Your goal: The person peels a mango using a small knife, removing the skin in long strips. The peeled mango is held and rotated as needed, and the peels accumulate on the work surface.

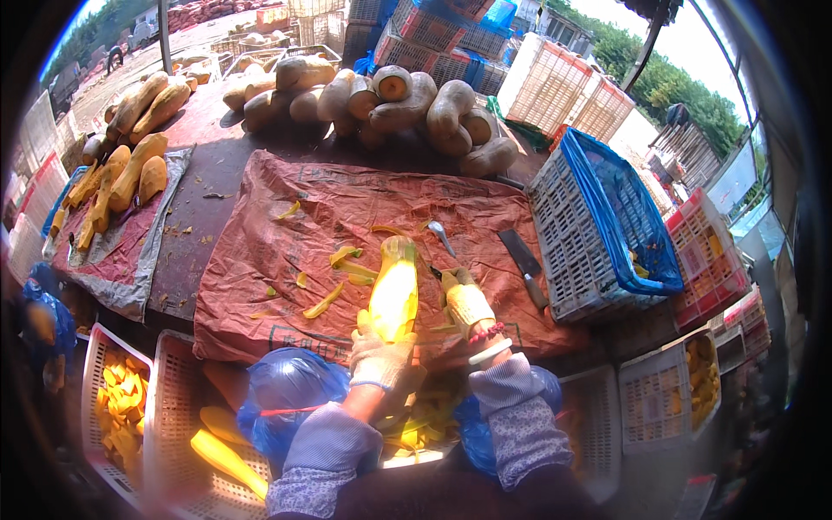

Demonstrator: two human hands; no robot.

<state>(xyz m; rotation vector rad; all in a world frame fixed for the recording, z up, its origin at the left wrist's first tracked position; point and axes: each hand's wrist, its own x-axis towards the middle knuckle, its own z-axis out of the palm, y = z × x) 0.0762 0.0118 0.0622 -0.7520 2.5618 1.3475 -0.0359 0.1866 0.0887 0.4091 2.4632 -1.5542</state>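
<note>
My left hand (382,354), in a work glove, grips the lower end of a long squash (394,286), whose peeled part is bright yellow and whose far tip still bears skin. To its right my right hand (465,300), also gloved, is closed on a small tool (435,271), of which only a dark tip shows; its kind is hidden. Strips of squash peel (324,301) lie on the red woven sack cloth (240,292). Beyond my right hand rest a metal spoon-like tool (442,236) and a cleaver (520,253) with its handle towards me.
Unpeeled squashes (409,107) are heaped along the far edge. Peeled squashes (127,175) lie at the left. A white crate (572,240) with a blue liner stands right. Below the near edge are a crate with peeled squash (156,403) and a crate of yellow pieces (91,390).
</note>
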